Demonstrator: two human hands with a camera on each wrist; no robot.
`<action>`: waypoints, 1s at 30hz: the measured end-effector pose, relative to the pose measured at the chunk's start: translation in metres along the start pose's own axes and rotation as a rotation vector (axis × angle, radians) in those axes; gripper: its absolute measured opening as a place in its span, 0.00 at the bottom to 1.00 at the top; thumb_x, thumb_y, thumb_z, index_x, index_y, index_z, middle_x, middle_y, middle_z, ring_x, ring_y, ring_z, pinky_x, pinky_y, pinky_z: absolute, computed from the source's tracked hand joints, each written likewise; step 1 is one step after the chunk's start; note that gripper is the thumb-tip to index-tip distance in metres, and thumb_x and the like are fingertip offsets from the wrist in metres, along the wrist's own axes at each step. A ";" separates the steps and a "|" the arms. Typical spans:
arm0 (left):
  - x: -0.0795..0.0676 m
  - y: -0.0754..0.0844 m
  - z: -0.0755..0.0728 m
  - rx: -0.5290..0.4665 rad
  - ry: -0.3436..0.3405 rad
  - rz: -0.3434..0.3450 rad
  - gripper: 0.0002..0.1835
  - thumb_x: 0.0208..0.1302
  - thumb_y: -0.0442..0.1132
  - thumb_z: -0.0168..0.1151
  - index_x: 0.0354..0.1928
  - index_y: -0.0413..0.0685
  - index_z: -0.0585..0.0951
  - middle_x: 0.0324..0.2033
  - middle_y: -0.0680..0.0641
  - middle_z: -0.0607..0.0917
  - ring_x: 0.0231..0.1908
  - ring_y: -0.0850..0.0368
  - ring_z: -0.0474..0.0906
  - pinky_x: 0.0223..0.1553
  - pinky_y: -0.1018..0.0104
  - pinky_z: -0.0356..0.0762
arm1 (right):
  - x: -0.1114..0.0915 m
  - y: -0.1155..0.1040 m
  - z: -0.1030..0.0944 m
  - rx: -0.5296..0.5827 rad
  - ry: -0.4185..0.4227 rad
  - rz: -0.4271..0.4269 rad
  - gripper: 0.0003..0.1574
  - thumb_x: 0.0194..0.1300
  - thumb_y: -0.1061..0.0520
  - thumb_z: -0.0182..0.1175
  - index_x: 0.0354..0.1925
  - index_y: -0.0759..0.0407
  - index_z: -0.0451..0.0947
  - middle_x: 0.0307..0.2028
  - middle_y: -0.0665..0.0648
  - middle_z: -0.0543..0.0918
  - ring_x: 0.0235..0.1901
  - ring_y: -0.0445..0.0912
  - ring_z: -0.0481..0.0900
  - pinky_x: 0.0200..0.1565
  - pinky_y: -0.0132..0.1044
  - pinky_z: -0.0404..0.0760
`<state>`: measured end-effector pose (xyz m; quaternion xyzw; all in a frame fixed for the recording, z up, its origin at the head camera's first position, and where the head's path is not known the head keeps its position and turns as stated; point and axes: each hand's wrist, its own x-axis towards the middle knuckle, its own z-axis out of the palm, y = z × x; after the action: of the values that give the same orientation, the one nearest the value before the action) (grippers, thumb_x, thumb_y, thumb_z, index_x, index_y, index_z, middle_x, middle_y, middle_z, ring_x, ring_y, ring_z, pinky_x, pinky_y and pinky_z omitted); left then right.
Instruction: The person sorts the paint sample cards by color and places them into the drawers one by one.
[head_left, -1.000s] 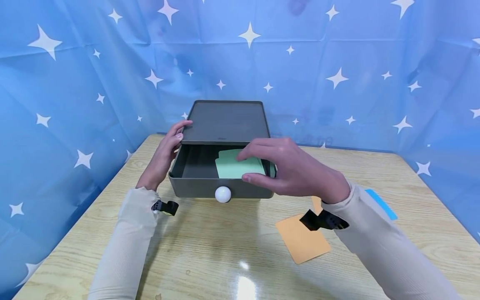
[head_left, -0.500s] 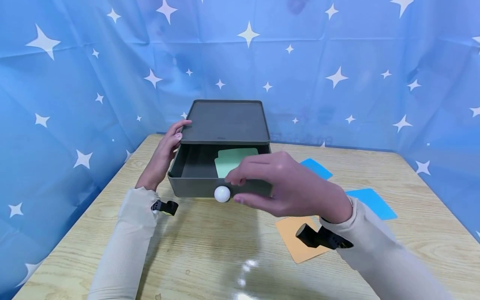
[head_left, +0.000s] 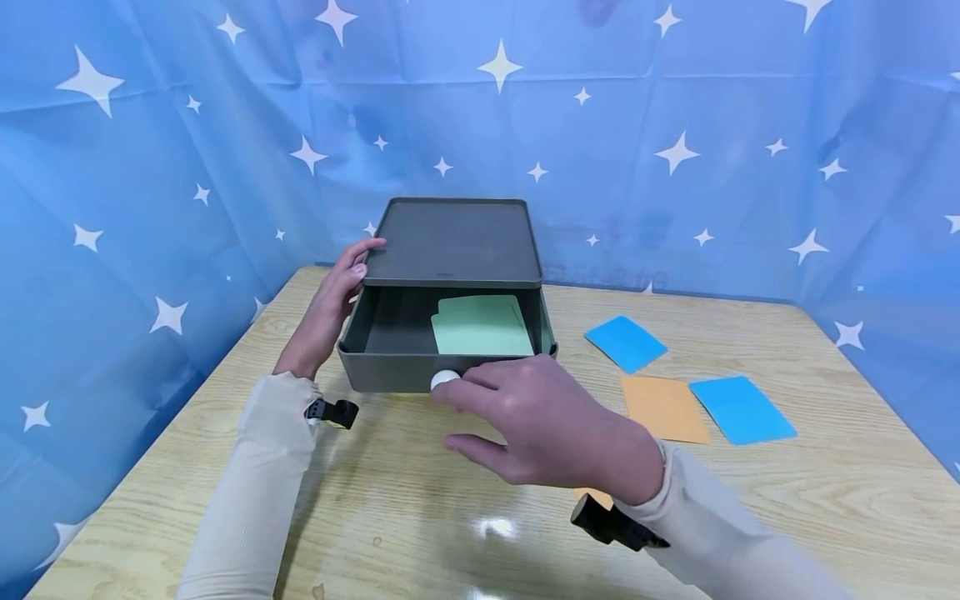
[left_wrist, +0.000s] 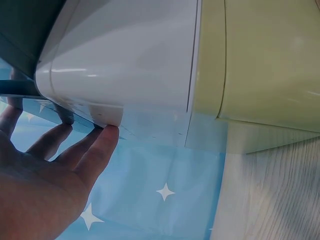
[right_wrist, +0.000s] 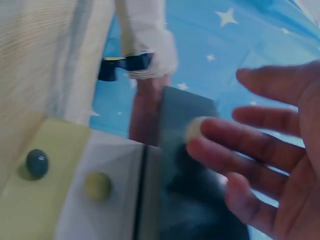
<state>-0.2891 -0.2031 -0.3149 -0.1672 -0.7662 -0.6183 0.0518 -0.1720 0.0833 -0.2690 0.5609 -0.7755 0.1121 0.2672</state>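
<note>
A small drawer cabinet has a dark grey top point(head_left: 453, 242). Its dark grey top drawer point(head_left: 386, 373) is pulled out, with pale green cards point(head_left: 483, 332) lying in its right half. My left hand point(head_left: 322, 312) rests against the cabinet's left side; in the left wrist view its fingertips touch the glossy white tier point(left_wrist: 130, 65). At the drawer's front, the fingertips of my right hand point(head_left: 532, 421) are at the white round knob point(head_left: 444, 379), partly covering it. The right thumb stands apart from the knob, and the fingers look loosely extended in the right wrist view.
Two blue cards point(head_left: 626, 343) and an orange card point(head_left: 663, 408) lie on the wooden table point(head_left: 847, 467) to the right. Another orange card point(head_left: 595, 497) is mostly hidden under my right arm. A starry blue curtain point(head_left: 600, 125) hangs behind. Lower tiers carry a yellow knob point(right_wrist: 98, 186) and a dark green knob point(right_wrist: 37, 163).
My right hand has come out from over the green cards, moving down and toward me to the drawer's white knob. The left hand and the drawer have stayed in place.
</note>
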 end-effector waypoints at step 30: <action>0.001 -0.001 -0.001 -0.012 -0.010 0.017 0.26 0.78 0.54 0.37 0.75 0.68 0.62 0.78 0.52 0.57 0.77 0.48 0.54 0.74 0.36 0.47 | 0.008 0.011 0.036 -0.362 0.293 0.001 0.09 0.69 0.62 0.55 0.37 0.56 0.82 0.13 0.46 0.71 0.13 0.38 0.69 0.15 0.28 0.61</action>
<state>-0.2899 -0.2038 -0.3151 -0.1770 -0.7613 -0.6216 0.0522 -0.1951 0.0633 -0.2933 0.4812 -0.7362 0.0514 0.4730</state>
